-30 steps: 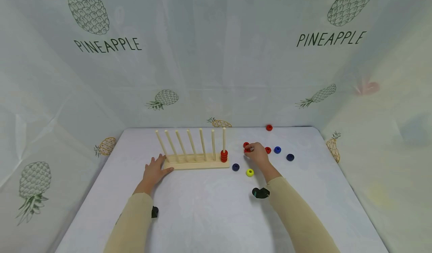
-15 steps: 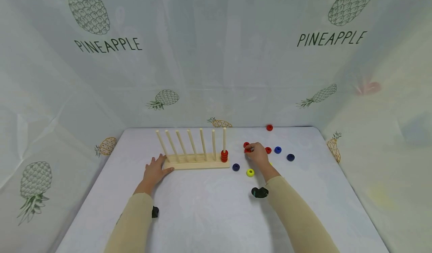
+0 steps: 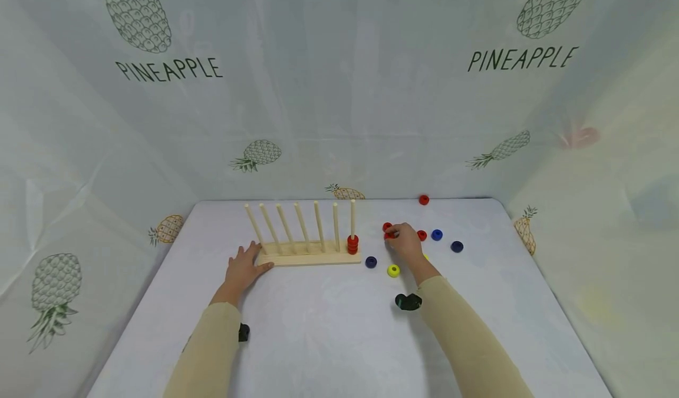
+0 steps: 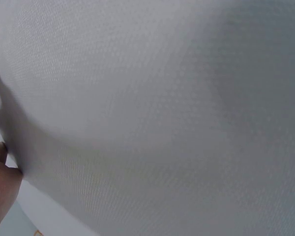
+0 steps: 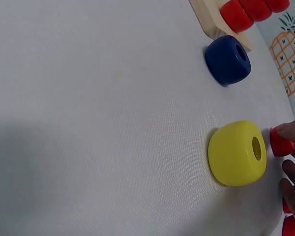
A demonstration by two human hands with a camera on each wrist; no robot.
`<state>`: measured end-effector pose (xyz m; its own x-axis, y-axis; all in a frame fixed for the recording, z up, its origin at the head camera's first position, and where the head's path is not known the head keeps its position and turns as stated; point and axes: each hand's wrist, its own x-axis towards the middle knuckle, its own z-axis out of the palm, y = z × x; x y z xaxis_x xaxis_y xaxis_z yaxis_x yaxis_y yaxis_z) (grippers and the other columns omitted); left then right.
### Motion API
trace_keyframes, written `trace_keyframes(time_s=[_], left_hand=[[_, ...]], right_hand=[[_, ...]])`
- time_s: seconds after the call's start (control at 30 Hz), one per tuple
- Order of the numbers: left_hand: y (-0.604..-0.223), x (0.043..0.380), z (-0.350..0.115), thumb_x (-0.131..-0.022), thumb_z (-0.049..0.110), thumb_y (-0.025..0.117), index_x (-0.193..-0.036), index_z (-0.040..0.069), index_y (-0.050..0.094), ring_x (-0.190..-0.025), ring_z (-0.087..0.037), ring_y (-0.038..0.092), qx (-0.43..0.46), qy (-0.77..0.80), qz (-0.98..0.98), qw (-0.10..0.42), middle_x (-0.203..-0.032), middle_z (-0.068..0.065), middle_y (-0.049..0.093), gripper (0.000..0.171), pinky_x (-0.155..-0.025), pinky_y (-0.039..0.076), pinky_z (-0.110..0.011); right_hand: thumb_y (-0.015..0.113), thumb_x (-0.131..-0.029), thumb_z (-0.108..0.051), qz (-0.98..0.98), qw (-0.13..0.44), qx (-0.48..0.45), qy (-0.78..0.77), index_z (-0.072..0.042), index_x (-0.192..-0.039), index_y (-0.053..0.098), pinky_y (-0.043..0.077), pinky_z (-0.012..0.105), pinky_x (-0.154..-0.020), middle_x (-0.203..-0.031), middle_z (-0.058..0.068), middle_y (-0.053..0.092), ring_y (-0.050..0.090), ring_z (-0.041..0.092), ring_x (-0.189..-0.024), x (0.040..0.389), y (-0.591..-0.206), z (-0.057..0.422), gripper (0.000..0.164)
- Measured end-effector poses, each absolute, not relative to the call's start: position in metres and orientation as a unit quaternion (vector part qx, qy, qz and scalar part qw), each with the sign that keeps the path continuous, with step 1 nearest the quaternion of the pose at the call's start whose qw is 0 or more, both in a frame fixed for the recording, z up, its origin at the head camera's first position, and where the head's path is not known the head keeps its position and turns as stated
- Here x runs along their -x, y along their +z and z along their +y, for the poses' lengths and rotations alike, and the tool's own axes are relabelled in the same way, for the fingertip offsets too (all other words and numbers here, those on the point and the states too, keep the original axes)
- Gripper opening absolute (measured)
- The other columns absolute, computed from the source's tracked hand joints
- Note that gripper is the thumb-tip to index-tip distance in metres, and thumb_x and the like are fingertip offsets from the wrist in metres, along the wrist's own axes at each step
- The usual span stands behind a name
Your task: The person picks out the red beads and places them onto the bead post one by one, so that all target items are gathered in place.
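Observation:
A wooden peg rack with several upright pegs stands left of centre on the table. Three red beads are stacked on its rightmost peg. My left hand holds the rack's left end, thumb at the front edge and fingers toward the back. To the right of the rack, my right hand pinches a red bead between thumb and fingers at the table top. Another red bead lies just behind it. In the right wrist view, the pinched red bead shows at the right edge, partly covered by fingers.
A dark blue bead and a yellow bead lie nearer me. Beyond my right hand are red, blue and dark blue beads. One red bead sits at the table's back edge, before the pineapple-print curtain.
Both hands stay nearly where they were; the right hand remains at the same red bead. The rack and the loose beads have not moved.

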<state>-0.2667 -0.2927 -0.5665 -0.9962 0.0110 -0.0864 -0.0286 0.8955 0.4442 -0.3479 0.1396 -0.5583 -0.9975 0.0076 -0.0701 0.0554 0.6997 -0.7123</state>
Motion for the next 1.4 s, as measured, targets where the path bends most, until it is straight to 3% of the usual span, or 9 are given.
trace_keyframes(time_s=[0.73, 1.4], left_hand=[[-0.566, 0.269, -0.291, -0.092, 0.04, 0.066, -0.147, -0.003, 0.033, -0.139, -0.056, 0.009, 0.003, 0.237, 0.971, 0.044, -0.154, -0.029, 0.02, 0.078, -0.107, 0.006, -0.072], [-0.568, 0.266, -0.292, -0.092, 0.043, 0.066, -0.147, -0.003, 0.033, -0.139, -0.056, 0.009, -0.002, 0.237, 0.97, 0.049, -0.154, -0.03, 0.019, 0.079, -0.107, 0.006, -0.073]], right_hand=[[0.073, -0.088, -0.011, 0.922, 0.028, -0.011, -0.387, -0.007, -0.112, 0.071, 0.05, 0.042, -0.088, -0.116, 0.013, 0.057, 0.054, 0.03, -0.101, 0.348, -0.553, 0.149, 0.024], [0.075, -0.087, -0.013, 0.923, 0.041, 0.015, -0.383, -0.008, -0.109, 0.072, 0.051, 0.035, -0.074, -0.112, 0.009, 0.06, 0.055, 0.026, -0.096, 0.343, -0.519, 0.147, 0.023]])
